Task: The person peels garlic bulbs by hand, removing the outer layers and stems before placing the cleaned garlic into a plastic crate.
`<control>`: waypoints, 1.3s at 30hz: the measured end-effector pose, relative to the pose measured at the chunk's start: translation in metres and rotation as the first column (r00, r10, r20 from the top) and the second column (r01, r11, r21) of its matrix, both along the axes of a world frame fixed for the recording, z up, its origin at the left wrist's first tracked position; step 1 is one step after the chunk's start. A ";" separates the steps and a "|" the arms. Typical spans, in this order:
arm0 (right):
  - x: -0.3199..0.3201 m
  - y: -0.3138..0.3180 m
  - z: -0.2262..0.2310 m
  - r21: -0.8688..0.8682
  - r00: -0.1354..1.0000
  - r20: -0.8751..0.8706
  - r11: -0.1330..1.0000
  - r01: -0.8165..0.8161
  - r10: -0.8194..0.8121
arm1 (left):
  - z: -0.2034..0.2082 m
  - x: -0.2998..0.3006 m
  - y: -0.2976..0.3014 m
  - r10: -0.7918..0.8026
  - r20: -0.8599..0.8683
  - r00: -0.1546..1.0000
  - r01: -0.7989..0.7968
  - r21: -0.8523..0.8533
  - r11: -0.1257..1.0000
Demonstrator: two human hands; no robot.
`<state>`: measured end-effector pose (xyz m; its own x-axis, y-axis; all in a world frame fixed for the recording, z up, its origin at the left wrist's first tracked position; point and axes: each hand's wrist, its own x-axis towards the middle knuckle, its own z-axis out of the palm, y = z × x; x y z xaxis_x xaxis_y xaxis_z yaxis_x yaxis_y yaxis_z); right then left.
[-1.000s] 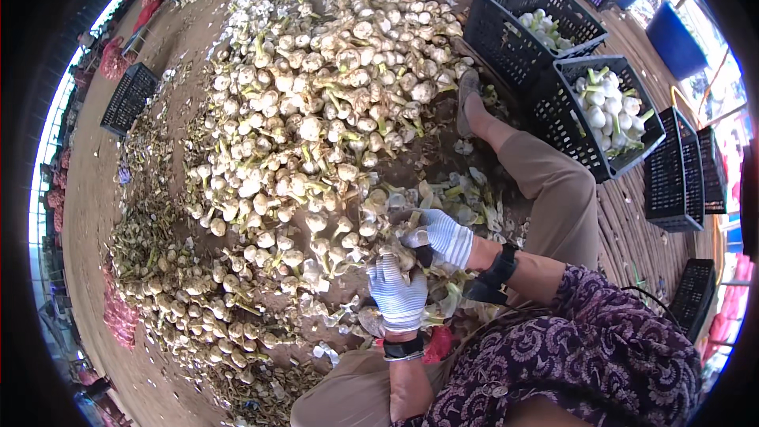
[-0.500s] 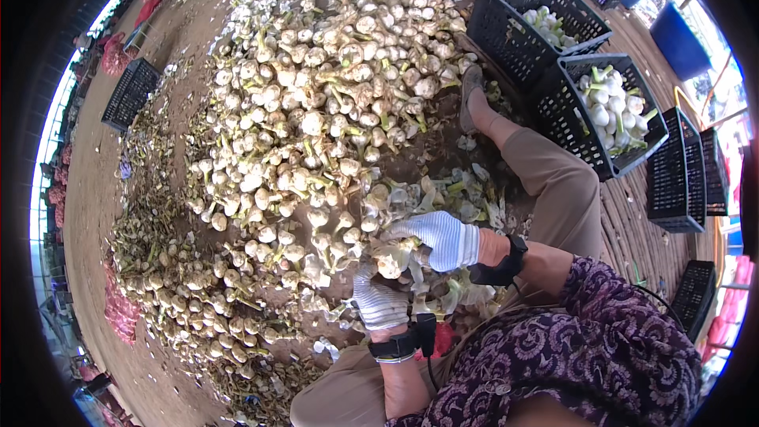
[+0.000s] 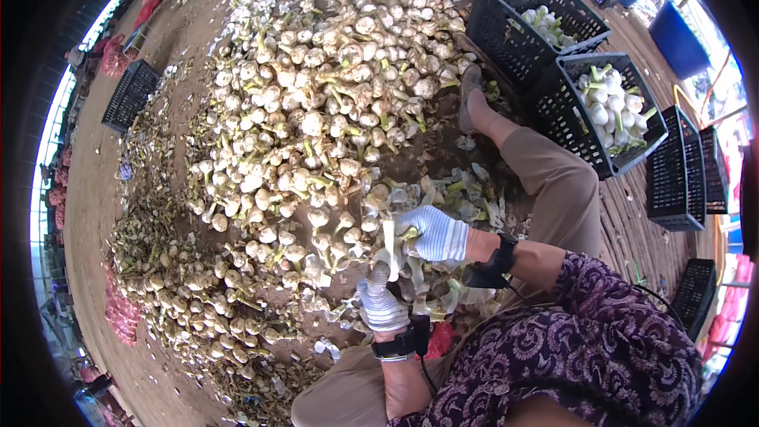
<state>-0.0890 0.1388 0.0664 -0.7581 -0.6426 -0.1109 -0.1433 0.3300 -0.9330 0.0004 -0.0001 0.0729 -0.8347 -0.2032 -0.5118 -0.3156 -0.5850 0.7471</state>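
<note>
Both my hands wear white-and-blue striped gloves and meet over the near edge of a garlic heap. My right hand (image 3: pixel 436 234) is closed at the greenish stem of a garlic bulb. Pale skin (image 3: pixel 389 234) stands up from this bulb beside the fingers. My left hand (image 3: pixel 383 302) is closed just below, its thumb raised against the bulb's lower side. The gloves hide part of the bulb. Torn garlic skins (image 3: pixel 466 190) lie beyond my right hand, and unpeeled garlic bulbs (image 3: pixel 316 122) spread out ahead.
On the right, one black crate (image 3: pixel 613 154) holds cleaned white garlic; another crate (image 3: pixel 506 39) behind it holds some too. Empty-looking black crates (image 3: pixel 676 178) stand farther right, near a blue bin (image 3: pixel 678 41). My outstretched leg (image 3: pixel 553 170) lies between heap and crates. A red mesh sack (image 3: pixel 120 304) lies left.
My hands have moved slightly apart. The left thumb now points up, and a pale strip of skin stands up at the bulb, where the browner bulb showed before.
</note>
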 end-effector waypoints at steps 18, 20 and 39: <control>-0.004 0.010 0.000 -0.118 0.642 0.719 0.864 0.489 -0.266 | -0.031 -0.009 0.009 0.102 -0.055 0.993 -0.089 0.199 0.976; 0.001 0.016 -0.018 -0.224 0.607 0.771 0.811 0.541 -0.193 | -0.036 -0.012 0.008 0.135 0.037 0.990 -0.136 0.477 0.868; -0.006 0.040 -0.086 0.094 0.266 0.870 0.669 0.737 -0.416 | 0.043 -0.009 -0.004 -0.608 -0.441 0.661 0.487 -0.365 0.794</control>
